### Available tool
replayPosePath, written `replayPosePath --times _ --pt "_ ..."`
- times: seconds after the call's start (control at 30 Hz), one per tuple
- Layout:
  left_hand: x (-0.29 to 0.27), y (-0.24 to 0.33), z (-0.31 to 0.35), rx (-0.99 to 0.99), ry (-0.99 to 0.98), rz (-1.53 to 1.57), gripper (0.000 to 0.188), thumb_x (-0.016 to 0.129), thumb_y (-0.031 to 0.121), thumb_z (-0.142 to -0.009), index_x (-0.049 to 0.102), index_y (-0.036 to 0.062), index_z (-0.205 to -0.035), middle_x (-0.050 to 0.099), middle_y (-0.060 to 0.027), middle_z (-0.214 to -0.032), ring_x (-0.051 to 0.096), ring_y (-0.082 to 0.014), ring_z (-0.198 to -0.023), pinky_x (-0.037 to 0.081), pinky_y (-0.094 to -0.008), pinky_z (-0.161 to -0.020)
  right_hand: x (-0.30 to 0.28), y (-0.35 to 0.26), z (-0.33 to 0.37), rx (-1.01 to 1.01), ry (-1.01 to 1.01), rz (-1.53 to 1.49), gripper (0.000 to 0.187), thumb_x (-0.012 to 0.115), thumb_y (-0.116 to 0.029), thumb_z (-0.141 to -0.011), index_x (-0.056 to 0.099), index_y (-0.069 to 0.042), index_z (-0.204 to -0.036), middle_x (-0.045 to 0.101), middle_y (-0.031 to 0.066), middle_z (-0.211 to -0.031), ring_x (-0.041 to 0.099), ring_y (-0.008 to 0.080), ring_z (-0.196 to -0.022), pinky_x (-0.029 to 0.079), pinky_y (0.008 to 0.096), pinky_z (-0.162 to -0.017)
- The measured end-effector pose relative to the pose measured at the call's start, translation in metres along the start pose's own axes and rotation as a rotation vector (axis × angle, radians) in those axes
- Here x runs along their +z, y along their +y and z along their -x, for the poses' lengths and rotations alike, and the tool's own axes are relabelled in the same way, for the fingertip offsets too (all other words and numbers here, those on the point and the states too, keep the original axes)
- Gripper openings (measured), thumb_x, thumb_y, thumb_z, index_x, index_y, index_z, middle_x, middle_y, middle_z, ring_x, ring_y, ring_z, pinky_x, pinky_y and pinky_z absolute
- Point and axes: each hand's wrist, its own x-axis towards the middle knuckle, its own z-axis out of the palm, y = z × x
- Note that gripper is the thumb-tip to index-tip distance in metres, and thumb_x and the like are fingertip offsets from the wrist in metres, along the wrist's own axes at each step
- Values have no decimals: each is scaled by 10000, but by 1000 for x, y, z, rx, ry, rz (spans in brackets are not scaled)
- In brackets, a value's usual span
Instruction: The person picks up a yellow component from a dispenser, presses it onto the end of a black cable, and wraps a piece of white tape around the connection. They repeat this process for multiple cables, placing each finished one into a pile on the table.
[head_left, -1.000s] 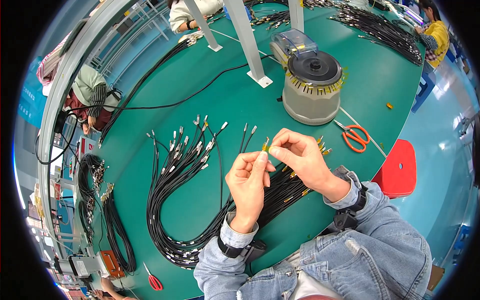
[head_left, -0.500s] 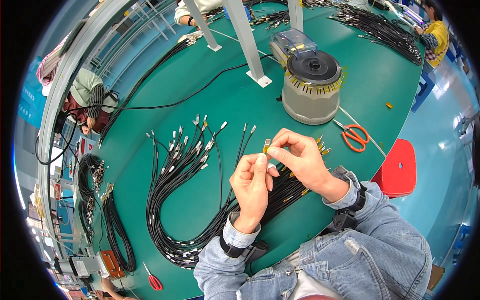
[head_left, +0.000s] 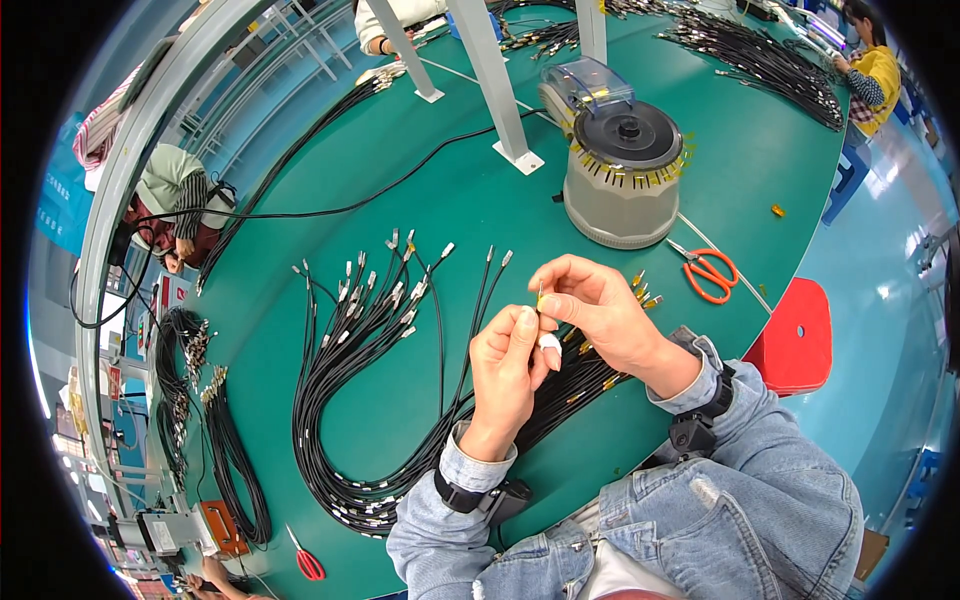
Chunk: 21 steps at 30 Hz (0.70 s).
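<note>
My left hand and my right hand meet over the table, thumbs and forefingers pinched together. Between the fingertips is the small metal connector of a cable, seen nearly edge-on, with a bit of yellow tape at it. My left fingers grip the connector from below, and the right ones press the tape at its side. A white wrap shows around a fingertip below the pinch. Just under my hands lies a bundle of black cables with yellow-taped ends. To the left, black cables with bare metal connectors fan out.
A round grey tape dispenser with yellow strips around its rim stands beyond my hands. Orange-handled scissors lie at right, red-handled snips at lower left. A red stool stands beside the green table. Other people work around it.
The connector between my fingertips has turned from showing its flat face to nearly edge-on. My right fingers have shifted slightly, and more of the white wrap shows.
</note>
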Motion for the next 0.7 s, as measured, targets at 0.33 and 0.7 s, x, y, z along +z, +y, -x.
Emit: replayPosePath --times 0.33,0.7 --pt "-7 -4 -3 -222 -156 331 319 409 297 -959 516 47 -793 469 10 -537 273 -18 -359 216 -168 -369 -13 12 -4 122 -165 -256 97 592 -115 -858 586 -19 -867 536 30 -873 521 120 -786 430 263 -731" --pt "-10 -7 -11 -98 -132 92 206 468 206 -931 554 37 -850 535 -36 -625 434 -84 -473 340 -202 -465 -21 3 -6 89 -31 -93 156 544 -122 -883 621 8 -922 566 30 -844 518 103 -771 424 247 -713"
